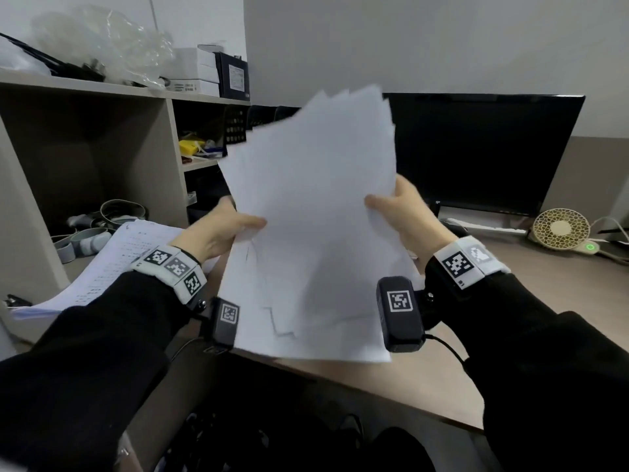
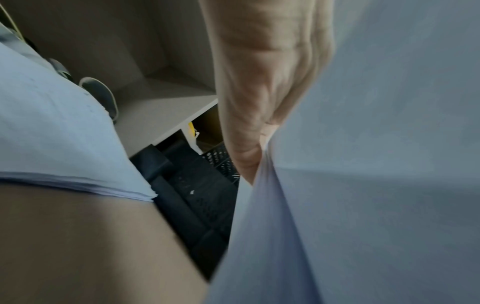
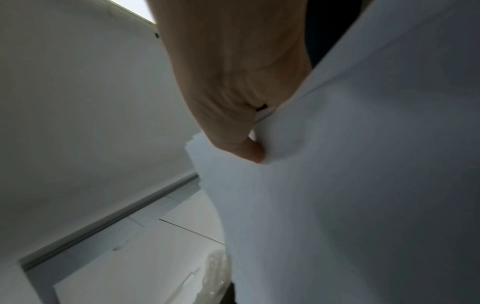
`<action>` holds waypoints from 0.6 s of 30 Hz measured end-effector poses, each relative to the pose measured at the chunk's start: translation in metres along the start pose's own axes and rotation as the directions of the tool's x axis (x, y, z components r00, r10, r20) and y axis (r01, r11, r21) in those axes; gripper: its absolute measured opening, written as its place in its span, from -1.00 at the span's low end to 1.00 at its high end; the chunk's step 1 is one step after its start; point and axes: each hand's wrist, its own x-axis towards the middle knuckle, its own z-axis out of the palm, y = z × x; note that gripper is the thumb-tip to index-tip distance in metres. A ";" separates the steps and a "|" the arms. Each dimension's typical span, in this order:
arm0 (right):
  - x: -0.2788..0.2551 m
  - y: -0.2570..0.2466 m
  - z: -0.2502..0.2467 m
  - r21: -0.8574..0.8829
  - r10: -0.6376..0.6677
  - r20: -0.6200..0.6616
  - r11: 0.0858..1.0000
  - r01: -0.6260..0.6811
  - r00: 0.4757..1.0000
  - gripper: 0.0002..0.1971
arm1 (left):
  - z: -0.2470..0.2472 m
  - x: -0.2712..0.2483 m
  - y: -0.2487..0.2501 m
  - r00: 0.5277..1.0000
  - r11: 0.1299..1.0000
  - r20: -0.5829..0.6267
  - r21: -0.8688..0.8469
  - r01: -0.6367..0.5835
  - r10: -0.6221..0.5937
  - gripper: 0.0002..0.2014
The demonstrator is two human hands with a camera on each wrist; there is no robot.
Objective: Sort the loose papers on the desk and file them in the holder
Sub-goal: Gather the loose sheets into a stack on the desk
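Observation:
Both hands hold up a loose, uneven sheaf of white papers [image 1: 313, 212] above the desk's front edge. My left hand [image 1: 235, 226] pinches its left edge, thumb on the near face; the left wrist view shows the same hand [image 2: 259, 115] curled round the papers [image 2: 363, 164]. My right hand [image 1: 391, 204] grips the right edge, and in the right wrist view its thumb [image 3: 246, 148] presses the sheets [image 3: 350, 185]. A second stack of printed papers [image 1: 112, 264] lies flat on the desk at left. A black perforated file holder [image 1: 236, 126] stands in the shelf behind the sheaf, mostly hidden.
A beige shelf unit [image 1: 170, 137] rises at the left with straps, boxes and plastic wrap on it. A dark monitor [image 1: 476, 151] stands at the back right, beside a small round fan [image 1: 560, 233] and a power strip. The desk [image 1: 544, 301] is bare wood at right.

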 end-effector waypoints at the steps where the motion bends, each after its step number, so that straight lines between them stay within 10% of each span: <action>1: 0.004 -0.006 -0.004 0.019 -0.071 -0.051 0.997 0.072 0.996 -0.74 | 0.007 0.002 0.012 0.998 0.996 -0.025 -0.070 -0.063 0.061 -0.53; 12: 0.030 -0.034 -0.064 0.026 -0.434 -0.347 0.882 0.471 0.831 -0.68 | 0.094 0.019 0.107 0.787 0.734 -0.205 -0.283 -0.617 0.582 -0.60; 18: 0.020 0.031 -0.063 -0.014 -0.226 -0.266 0.973 0.231 0.937 -0.43 | 0.113 0.037 0.057 0.857 0.838 -0.109 -0.180 -0.515 0.503 -0.74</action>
